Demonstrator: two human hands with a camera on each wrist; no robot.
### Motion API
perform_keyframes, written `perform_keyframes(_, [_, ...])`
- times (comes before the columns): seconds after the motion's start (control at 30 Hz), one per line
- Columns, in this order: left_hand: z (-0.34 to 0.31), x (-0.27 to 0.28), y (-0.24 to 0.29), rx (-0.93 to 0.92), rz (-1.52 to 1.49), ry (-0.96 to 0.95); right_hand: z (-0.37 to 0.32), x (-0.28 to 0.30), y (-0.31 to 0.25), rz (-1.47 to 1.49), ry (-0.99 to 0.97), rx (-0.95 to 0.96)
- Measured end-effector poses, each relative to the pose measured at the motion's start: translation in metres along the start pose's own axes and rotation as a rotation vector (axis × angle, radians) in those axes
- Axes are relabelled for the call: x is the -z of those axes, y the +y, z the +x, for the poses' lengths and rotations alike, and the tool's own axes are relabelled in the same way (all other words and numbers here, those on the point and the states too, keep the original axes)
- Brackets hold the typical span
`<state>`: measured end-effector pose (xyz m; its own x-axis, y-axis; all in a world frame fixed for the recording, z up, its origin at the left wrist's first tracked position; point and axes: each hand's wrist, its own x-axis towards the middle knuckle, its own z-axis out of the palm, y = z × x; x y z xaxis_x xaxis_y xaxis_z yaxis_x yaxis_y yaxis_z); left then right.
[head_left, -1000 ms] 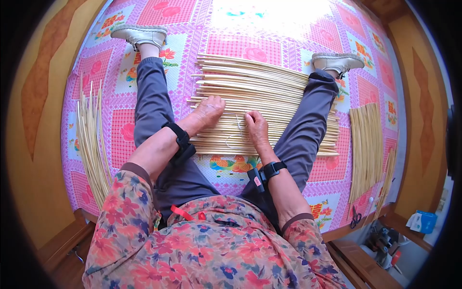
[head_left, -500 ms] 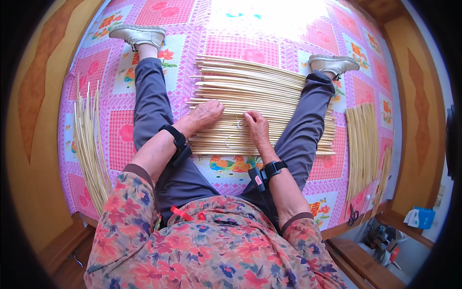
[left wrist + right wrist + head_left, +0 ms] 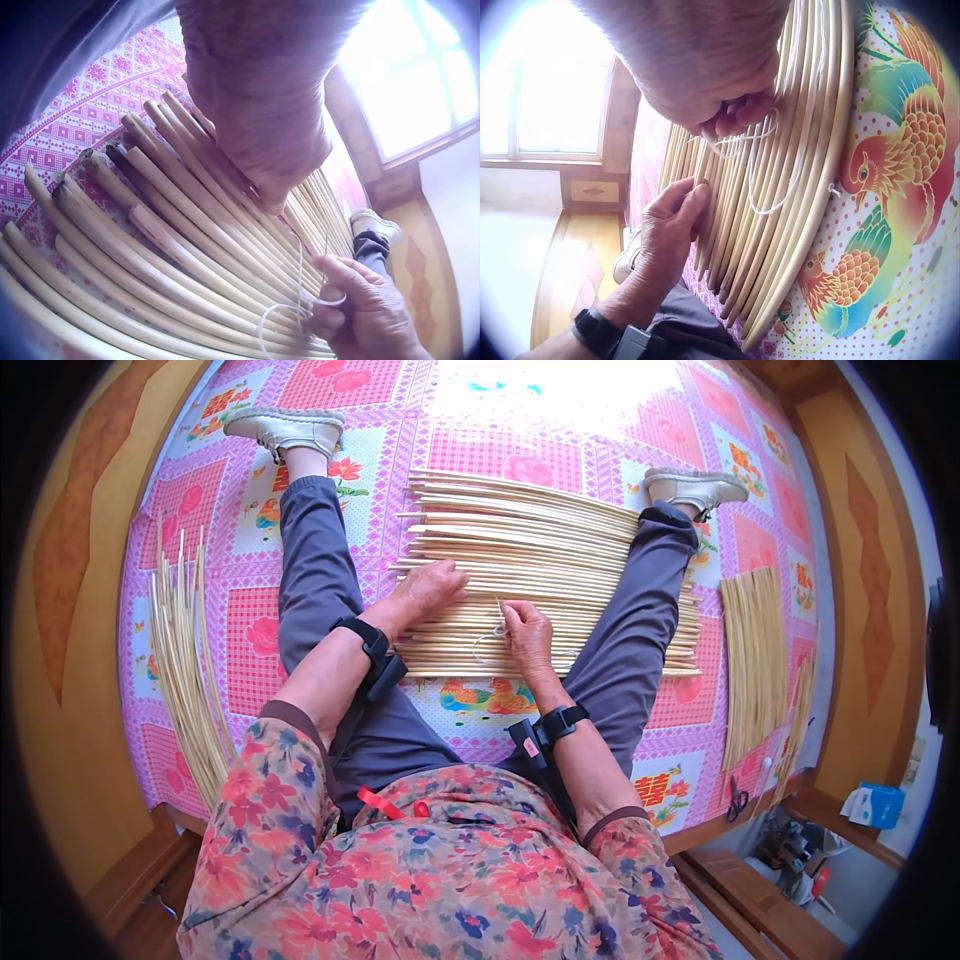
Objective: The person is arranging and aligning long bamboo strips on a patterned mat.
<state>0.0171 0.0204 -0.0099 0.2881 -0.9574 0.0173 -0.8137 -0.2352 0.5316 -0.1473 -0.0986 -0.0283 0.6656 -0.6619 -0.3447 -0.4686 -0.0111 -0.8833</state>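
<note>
Pale stalks (image 3: 540,550) lie side by side in a wide mat between the person's legs. The left hand (image 3: 432,586) is at the mat's left part; in the right wrist view, the left hand's (image 3: 667,229) thumb and forefinger pinch a stalk. Just right of it, the right hand (image 3: 528,635) is above the mat with curled fingers. In the left wrist view, the right hand (image 3: 367,304) pinches a thin upright needle (image 3: 325,251). White thread (image 3: 300,274) loops beside its fingers and over the stalks (image 3: 787,176).
Loose thin stalks (image 3: 185,660) lie at the far left, and another bundle (image 3: 755,660) at the right. Scissors (image 3: 737,798) rest near the right front edge. The person's legs (image 3: 318,560) flank the mat on a patterned pink cover (image 3: 262,625).
The right hand has moved slightly back toward the body, and its fingers look more curled, with the needle upright at the fingertips. The left hand has barely shifted.
</note>
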Motion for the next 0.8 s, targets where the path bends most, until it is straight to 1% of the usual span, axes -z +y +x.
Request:
perform_keyframes(0.07, [0.003,0.003,-0.003,0.009,-0.017,-0.032,-0.006,0.001,-0.009,-0.087,0.117,0.115])
perform_keyframes(0.13, [0.002,0.004,-0.004,0.023,-0.035,-0.059,-0.007,0.003,-0.012,-0.099,0.140,0.121])
perform_keyframes(0.2, [0.001,0.005,-0.003,0.010,-0.097,-0.034,-0.001,0.004,-0.005,-0.226,0.282,0.466])
perform_keyframes(0.23, [0.002,0.006,-0.002,0.009,-0.097,-0.034,0.001,0.005,-0.005,-0.286,0.305,0.517])
perform_keyframes(0.27, [0.003,0.008,-0.002,0.018,-0.078,-0.054,0.001,0.006,-0.004,-0.287,0.305,0.516])
perform_keyframes(0.33, [0.003,0.007,-0.002,0.027,-0.060,-0.076,-0.004,0.008,-0.020,0.144,0.049,0.062])
perform_keyframes(0.37, [0.004,0.005,-0.004,-0.001,-0.044,-0.062,-0.004,0.006,-0.018,0.146,0.049,0.062])
perform_keyframes(0.43, [0.004,0.003,-0.004,-0.029,-0.026,-0.049,-0.001,0.000,-0.010,0.121,-0.026,-0.016])
perform_keyframes(0.47, [0.003,0.002,-0.004,-0.048,-0.017,-0.041,0.000,-0.004,-0.006,0.123,-0.026,-0.015])
perform_keyframes(0.53, [0.002,0.000,-0.005,-0.068,-0.006,-0.035,0.001,-0.010,-0.003,0.024,0.032,0.093])
perform_keyframes(0.6, [0.002,-0.002,-0.006,-0.074,0.059,-0.021,0.001,-0.011,-0.003,-0.013,0.044,0.066])
perform_keyframes(0.67, [0.001,-0.003,-0.007,-0.083,0.059,-0.019,-0.002,-0.010,-0.008,0.035,0.071,-0.003])
perform_keyframes(0.7, [0.000,-0.003,-0.007,-0.091,0.058,-0.014,-0.002,-0.011,-0.006,0.038,0.072,-0.006])
perform_keyframes(0.77, [0.000,-0.003,-0.006,-0.092,0.065,-0.017,-0.002,-0.012,-0.001,-0.072,0.066,0.075])
perform_keyframes(0.8, [-0.001,-0.003,-0.005,-0.092,0.073,-0.017,-0.002,-0.015,0.003,-0.072,0.066,0.073])
